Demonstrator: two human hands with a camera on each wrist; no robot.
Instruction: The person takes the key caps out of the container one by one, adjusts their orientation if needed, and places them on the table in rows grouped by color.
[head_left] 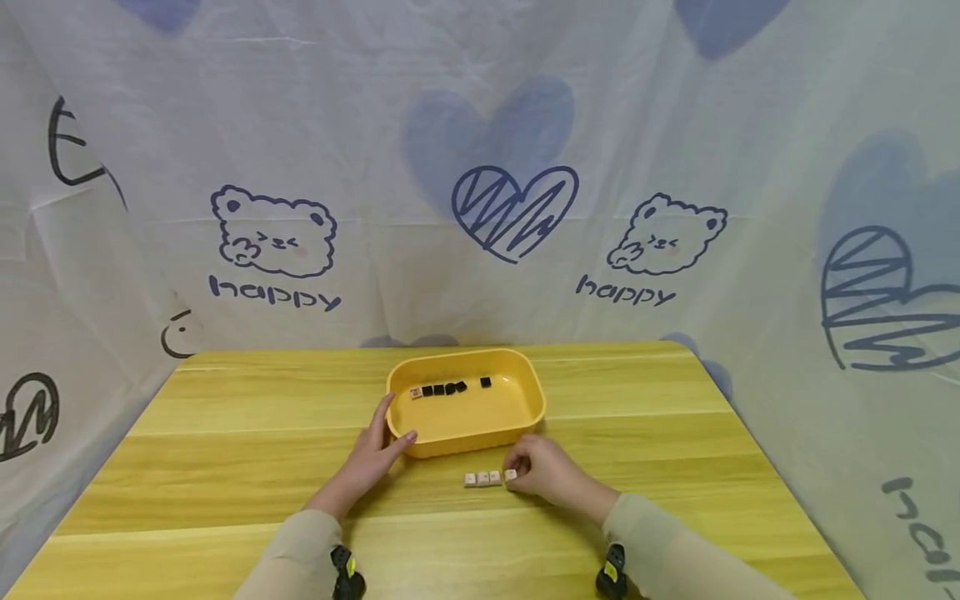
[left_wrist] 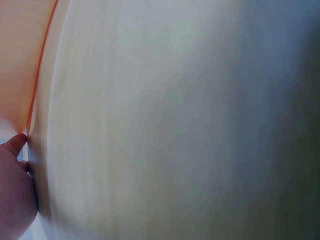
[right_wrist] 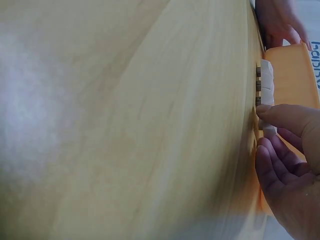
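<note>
A yellow plastic tray (head_left: 465, 443) stands on the table, its front left corner held by my left hand (head_left: 365, 462). The thumb lies at the front rim and the fingers at the left side. In front of the tray, my right hand (head_left: 551, 471) pinches a small white keycap (head_left: 511, 474) between thumb and finger, at the right end of a short row of white keycaps (head_left: 482, 479). Dark stems show under these caps in the right wrist view, where my right hand (right_wrist: 295, 165) hides part of the row. The left wrist view shows little of my left hand (left_wrist: 15, 190).
Inside the tray, several small black pieces (head_left: 439, 389) and one whitish piece (head_left: 416, 392) lie along the back, with another black piece (head_left: 486, 382) apart on the right. The wooden table (head_left: 247, 433) meets a printed cloth (head_left: 375, 267) behind.
</note>
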